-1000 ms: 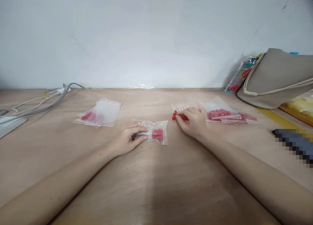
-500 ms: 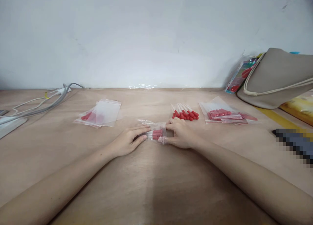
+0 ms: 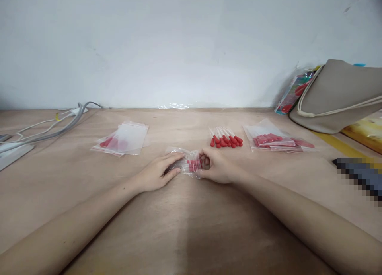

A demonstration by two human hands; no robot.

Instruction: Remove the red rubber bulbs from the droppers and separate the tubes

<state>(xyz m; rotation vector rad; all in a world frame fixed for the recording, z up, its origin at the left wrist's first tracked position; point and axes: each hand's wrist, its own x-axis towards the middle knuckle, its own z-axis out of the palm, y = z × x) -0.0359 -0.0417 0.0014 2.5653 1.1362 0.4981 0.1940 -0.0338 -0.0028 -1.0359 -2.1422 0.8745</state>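
Note:
A clear plastic bag [image 3: 182,170] lies at the middle of the table, with several red-tipped sticks [image 3: 194,166] inside, red ends to the right. My left hand [image 3: 159,169] is closed around the bag's left end, thumb in front and fingers behind. The bag's right edge, near the red tips, is gripped by my right hand [image 3: 217,165], its fingers curled. Just beyond that hand is a loose bunch of red-tipped sticks [image 3: 227,140] with pale, thin stems pointing to the wall.
Flat clear bags [image 3: 131,137] lie in a stack at left, something red under them. Filled bags [image 3: 270,141] are piled at right. Grey and white cables [image 3: 67,121] run along the far left. A beige bag [image 3: 334,96], colourful package [image 3: 294,92] and pixelated dark object [image 3: 358,175] sit at right.
My right hand's fingers have curled in more at the bag's right edge. The bag has crumpled, and the sticks in it sit slightly further right. My left hand has barely moved.

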